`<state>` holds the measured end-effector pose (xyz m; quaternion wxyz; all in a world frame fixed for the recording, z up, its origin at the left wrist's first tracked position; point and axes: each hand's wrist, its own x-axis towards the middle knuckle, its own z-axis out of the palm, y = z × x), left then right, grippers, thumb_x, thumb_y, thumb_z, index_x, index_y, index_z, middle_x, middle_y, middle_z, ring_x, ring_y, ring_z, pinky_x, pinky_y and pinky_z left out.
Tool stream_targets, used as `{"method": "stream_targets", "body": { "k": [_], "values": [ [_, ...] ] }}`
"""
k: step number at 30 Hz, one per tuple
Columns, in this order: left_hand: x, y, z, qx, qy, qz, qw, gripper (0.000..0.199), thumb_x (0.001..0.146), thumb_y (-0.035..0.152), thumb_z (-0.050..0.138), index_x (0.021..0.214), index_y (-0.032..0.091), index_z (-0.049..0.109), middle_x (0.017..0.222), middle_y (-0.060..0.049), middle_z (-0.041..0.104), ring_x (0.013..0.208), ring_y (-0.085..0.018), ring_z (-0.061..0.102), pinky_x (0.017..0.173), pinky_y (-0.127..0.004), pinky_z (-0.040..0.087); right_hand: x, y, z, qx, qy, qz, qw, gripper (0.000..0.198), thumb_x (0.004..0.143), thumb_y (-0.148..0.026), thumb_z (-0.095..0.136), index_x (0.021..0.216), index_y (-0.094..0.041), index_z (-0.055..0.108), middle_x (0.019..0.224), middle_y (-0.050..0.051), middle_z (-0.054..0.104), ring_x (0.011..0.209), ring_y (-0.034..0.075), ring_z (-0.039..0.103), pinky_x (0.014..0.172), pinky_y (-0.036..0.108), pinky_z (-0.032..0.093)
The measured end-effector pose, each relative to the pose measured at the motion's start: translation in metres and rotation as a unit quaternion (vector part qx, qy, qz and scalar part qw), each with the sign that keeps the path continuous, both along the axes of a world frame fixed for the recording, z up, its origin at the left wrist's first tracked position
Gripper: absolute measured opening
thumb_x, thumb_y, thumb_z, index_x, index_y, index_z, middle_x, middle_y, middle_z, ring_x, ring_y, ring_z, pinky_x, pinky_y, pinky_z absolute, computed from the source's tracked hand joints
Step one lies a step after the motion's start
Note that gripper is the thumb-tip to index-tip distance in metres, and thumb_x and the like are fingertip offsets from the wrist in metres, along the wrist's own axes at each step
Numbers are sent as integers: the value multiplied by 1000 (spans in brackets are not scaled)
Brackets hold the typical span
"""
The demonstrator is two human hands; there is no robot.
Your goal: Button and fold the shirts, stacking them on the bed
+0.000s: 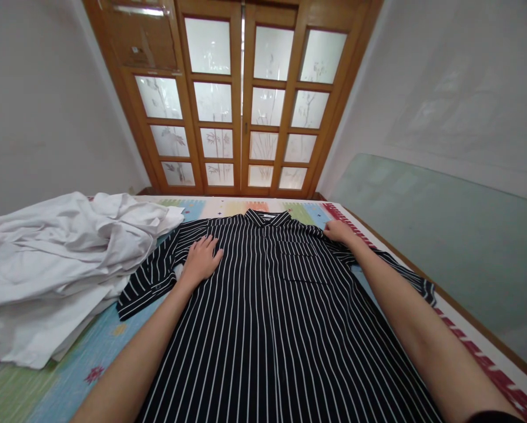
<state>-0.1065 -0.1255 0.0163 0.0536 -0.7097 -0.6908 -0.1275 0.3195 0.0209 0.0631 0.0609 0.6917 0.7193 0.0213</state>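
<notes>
A black shirt with white stripes (254,317) lies spread front side up, its collar at the far end and its short sleeves out to both sides. My left hand (202,258) rests flat on the shirt near the left armpit, fingers apart. At the opposite shoulder, my right hand (339,231) has its fingers curled closed on the shirt's edge. Part of the right sleeve is hidden behind my right forearm.
White crumpled cloth (69,252) is heaped on the left, close to the left sleeve. Under everything is a colourful patterned bedspread (82,352). A pale green panel (439,229) stands along the right side. Wooden glass-paned doors (241,106) close off the far end.
</notes>
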Motion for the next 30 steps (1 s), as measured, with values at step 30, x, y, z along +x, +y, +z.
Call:
{"method": "stream_targets", "body": {
  "k": [30],
  "values": [
    [4, -2, 3, -3, -19, 7, 1000, 51, 96, 39, 38, 136, 13, 55, 148, -14, 49, 141, -30, 39, 116, -49, 29, -84, 19, -4, 88, 60, 136, 985, 40, 90, -18, 39, 111, -12, 73, 117, 15, 69, 112, 25, 58, 99, 31, 40]
  ]
}}
